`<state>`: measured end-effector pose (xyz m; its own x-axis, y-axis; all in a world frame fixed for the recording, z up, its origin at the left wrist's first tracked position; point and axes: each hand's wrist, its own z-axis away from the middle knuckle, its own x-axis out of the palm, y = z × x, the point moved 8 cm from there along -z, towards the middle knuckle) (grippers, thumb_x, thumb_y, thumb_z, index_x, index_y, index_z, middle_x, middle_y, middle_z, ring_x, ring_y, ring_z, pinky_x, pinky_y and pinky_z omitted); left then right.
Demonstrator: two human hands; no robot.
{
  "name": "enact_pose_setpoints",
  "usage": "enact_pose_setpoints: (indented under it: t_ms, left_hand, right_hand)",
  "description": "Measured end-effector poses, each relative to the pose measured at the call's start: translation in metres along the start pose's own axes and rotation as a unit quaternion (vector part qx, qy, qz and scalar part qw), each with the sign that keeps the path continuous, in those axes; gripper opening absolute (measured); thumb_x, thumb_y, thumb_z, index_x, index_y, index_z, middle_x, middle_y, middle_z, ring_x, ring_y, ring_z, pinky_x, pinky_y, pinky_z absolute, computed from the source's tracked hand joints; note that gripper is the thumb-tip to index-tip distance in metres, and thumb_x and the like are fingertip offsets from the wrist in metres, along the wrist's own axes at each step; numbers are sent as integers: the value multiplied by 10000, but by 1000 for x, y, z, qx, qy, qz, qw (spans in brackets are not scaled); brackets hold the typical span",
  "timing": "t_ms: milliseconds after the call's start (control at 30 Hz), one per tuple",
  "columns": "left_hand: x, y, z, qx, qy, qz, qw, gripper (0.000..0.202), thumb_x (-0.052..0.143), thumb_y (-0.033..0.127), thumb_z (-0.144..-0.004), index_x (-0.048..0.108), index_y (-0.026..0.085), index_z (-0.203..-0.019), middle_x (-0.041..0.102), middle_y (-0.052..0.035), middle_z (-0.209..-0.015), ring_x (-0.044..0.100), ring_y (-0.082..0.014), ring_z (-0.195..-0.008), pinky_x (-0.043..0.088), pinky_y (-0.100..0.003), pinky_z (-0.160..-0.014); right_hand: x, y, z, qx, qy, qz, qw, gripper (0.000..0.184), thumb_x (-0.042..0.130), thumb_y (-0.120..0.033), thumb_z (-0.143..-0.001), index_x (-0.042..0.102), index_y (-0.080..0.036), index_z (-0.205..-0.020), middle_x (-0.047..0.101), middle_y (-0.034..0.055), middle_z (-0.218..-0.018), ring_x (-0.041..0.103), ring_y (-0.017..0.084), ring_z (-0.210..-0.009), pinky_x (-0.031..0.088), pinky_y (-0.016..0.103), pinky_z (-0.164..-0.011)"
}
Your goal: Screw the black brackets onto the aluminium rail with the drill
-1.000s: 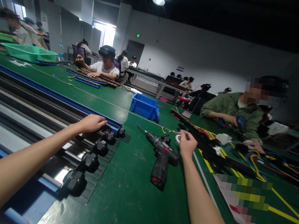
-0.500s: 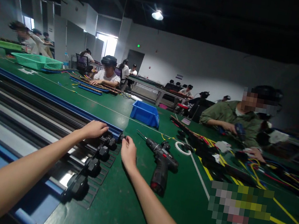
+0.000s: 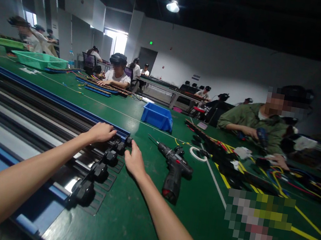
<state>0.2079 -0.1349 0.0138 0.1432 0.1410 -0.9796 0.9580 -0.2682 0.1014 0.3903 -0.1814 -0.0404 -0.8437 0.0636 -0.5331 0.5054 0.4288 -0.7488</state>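
Note:
My left hand (image 3: pixel 100 131) rests palm down on the end of a long blue and black rail assembly (image 3: pixel 40 111), fingers curled over its top edge. My right hand (image 3: pixel 134 159) reaches to the rail's end, its fingertips touching the farthest of several black knobs (image 3: pixel 128 141) lined along the end. What the fingers pinch, if anything, is hidden. A black and red cordless drill (image 3: pixel 174 171) lies on the green table (image 3: pixel 137 215) just right of my right hand. A white tape ring (image 3: pixel 195 153) lies beyond the drill.
A blue bin (image 3: pixel 157 116) stands behind the drill. A person in a green jacket (image 3: pixel 253 122) works at the right among coloured wires (image 3: pixel 277 178). A green basket (image 3: pixel 39 59) sits far left. Other people sit at tables behind.
My right hand left the white tape ring, crossed left over the drill and now touches the knob at the rail's end. My left hand stayed on the rail.

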Motion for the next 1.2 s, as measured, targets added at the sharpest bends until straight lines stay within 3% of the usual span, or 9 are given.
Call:
enact_pose_setpoints:
  t_ms: [133,267,400,767,1033,1133,1200]
  left_hand:
    - [0,-4,-1,-24,6,-8,1000,603,280,595,-919,689,157,-859,727,-184,-941,676,-295,-924,446,-355,-802]
    - [0,-6,1,-40,11,-24,999,657,274,644,-893,701,146,-859,727,-191,-947,674,-305,-928,452,-353,-791]
    - [-3,-6,2,-46,17,-46,998,712,251,671,-880,719,134,-894,721,-197,-968,662,-324,-940,457,-371,-794]
    - [1,-6,0,-36,13,-84,996,776,189,692,-880,725,145,-1008,701,-196,-1033,632,-345,-1005,448,-400,-830]
    - [3,-8,-1,-35,17,-73,997,769,211,696,-879,734,141,-971,699,-203,-1029,626,-359,-1013,446,-411,-835]
    - [2,-10,0,-38,23,-39,998,705,278,695,-870,729,158,-946,707,-185,-1015,633,-346,-1005,445,-393,-834]
    - [-3,-10,0,-34,21,22,999,639,342,678,-863,724,169,-921,720,-157,-962,652,-318,-948,453,-365,-799]
  right_hand:
    - [7,-4,0,-1,-51,31,998,690,467,-235,-833,336,-45,-1484,349,132,-1542,282,280,-1448,198,421,-1207]
    - [12,-8,-2,2,-84,40,996,691,439,-228,-849,290,-68,-1505,290,123,-1570,235,265,-1467,190,442,-1205]
    - [16,-13,-3,-1,-101,53,993,712,423,-209,-844,249,-8,-1505,242,183,-1577,207,271,-1474,178,439,-1205]
    - [20,-17,-3,-4,-141,66,988,743,401,-306,-887,183,32,-1512,171,231,-1585,146,286,-1486,160,429,-1203]
    - [23,-16,-3,-13,-133,60,989,755,427,-330,-890,178,6,-1519,167,225,-1588,147,282,-1486,153,444,-1202]
    - [22,-15,-4,-11,-111,42,993,711,437,-326,-893,249,-20,-1507,244,206,-1572,197,270,-1476,172,438,-1201]
    - [13,-15,-5,-1,-62,22,998,666,466,-316,-885,330,-38,-1476,330,195,-1539,277,263,-1448,217,423,-1191]
